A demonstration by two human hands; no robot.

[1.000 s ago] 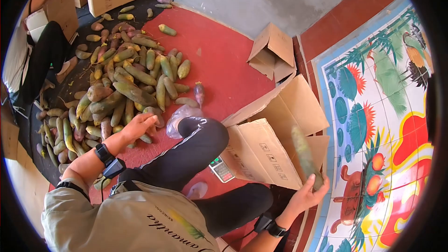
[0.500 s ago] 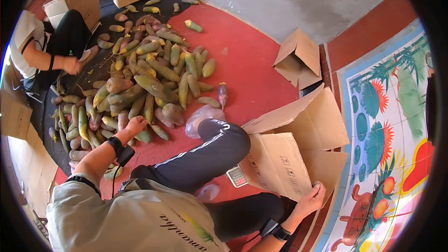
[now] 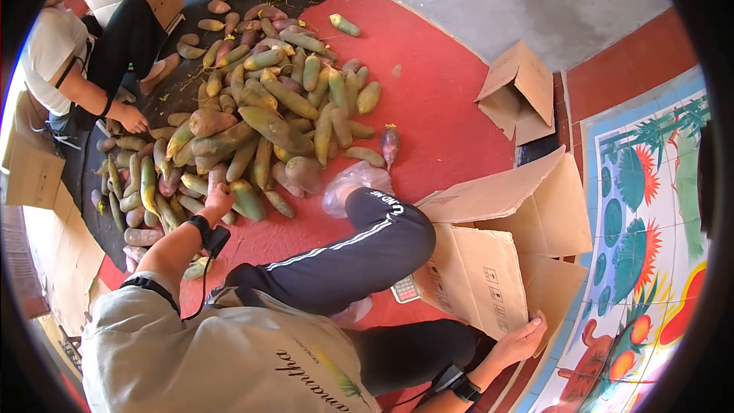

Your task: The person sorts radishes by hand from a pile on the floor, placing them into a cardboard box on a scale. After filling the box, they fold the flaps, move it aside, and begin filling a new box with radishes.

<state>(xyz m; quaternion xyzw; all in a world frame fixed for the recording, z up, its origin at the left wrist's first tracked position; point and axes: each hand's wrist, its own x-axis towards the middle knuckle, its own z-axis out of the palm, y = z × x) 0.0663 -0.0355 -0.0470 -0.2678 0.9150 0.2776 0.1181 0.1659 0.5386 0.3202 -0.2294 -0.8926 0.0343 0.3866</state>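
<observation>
My left hand (image 3: 219,200) reaches out to the near edge of a big pile of long green and purplish vegetables (image 3: 267,115) on the floor. Its fingers curl around the end of one green vegetable (image 3: 246,200). My right hand (image 3: 523,339) rests with fingers spread on the lower flap of an open cardboard box (image 3: 478,275) beside my right knee and holds nothing. The inside of the box is hidden by its flaps. My bent leg in black trousers (image 3: 359,248) lies between the two hands.
A small scale (image 3: 405,288) lies under my knee by the box. Another open box (image 3: 521,92) stands further off on the red floor. A second person (image 3: 73,53) sits at the pile's far left, one hand (image 3: 136,119) on it. Cardboard sheets (image 3: 34,176) line the left side.
A second ago my right hand held a long vegetable over the box; now it is empty on the flap. My left hand has stayed at the pile's edge while the view shifted.
</observation>
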